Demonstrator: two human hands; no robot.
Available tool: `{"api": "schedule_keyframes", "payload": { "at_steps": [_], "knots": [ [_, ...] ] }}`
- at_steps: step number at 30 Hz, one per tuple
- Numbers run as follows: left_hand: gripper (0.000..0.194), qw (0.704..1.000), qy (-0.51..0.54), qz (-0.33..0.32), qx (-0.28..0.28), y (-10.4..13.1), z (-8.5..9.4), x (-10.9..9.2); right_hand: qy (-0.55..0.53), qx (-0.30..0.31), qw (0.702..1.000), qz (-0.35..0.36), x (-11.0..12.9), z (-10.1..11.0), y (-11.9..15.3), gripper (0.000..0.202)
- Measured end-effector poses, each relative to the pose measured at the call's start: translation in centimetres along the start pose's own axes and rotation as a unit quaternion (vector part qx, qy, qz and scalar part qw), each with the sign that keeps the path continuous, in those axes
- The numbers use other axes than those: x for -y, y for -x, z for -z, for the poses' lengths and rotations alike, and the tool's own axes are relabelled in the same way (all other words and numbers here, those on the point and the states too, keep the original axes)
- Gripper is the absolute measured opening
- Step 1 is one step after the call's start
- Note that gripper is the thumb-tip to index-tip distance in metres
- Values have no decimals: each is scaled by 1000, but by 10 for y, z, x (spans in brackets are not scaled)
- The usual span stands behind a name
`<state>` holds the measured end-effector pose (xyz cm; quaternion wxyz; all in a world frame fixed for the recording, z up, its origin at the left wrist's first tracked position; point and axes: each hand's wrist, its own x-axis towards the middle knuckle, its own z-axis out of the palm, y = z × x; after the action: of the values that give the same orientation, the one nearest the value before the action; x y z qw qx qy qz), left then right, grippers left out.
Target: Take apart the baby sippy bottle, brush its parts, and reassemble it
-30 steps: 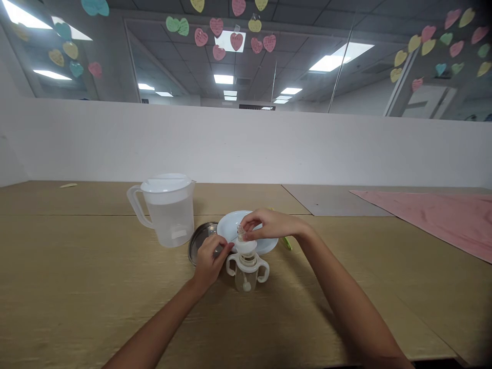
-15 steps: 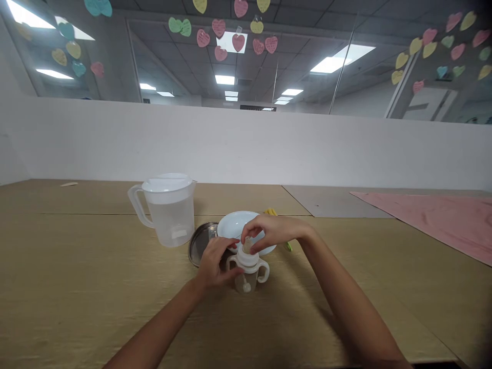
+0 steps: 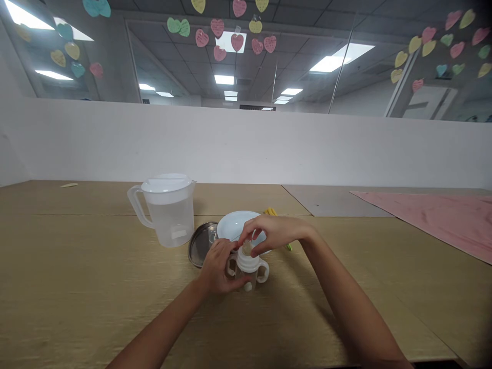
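soft light, bright ceiling panels, faint shadows on the table

1 plate behind btl, pitcher L, cloth far R.

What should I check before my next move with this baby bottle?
1. Baby bottle upright on the table: ok.
2. Left hand at the bottle: ok, thumb across its front.
3. Right hand at the nipple: ok, thumb and fingers around it; firmness of grip: cannot tell.
4. White collar fully tightened: cannot tell, though it sits on top.
5. Pitcher lid on: ok.
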<state>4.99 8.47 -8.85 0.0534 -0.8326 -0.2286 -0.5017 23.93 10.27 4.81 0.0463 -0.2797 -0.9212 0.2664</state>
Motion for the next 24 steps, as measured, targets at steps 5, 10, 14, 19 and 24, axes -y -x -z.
{"api": "schedule_keyframes", "payload": {
  "at_steps": [5,10,14,19,24],
  "knots": [
    [54,1000,-4,11,6,0,0,0,-34,-14,999,4,2,2,1,16],
    [56,1000,-2,22,1,0,0,-3,-52,9,998,44,5,4,3,23],
    [53,999,5,41,16,0,1,-4,-75,27,995,53,4,4,3,23],
    [54,999,3,32,11,1,1,-2,-57,8,998,34,5,2,2,14],
    [56,1000,-1,19,0,0,0,-2,-58,-9,998,29,8,2,1,15]
  ]
}}
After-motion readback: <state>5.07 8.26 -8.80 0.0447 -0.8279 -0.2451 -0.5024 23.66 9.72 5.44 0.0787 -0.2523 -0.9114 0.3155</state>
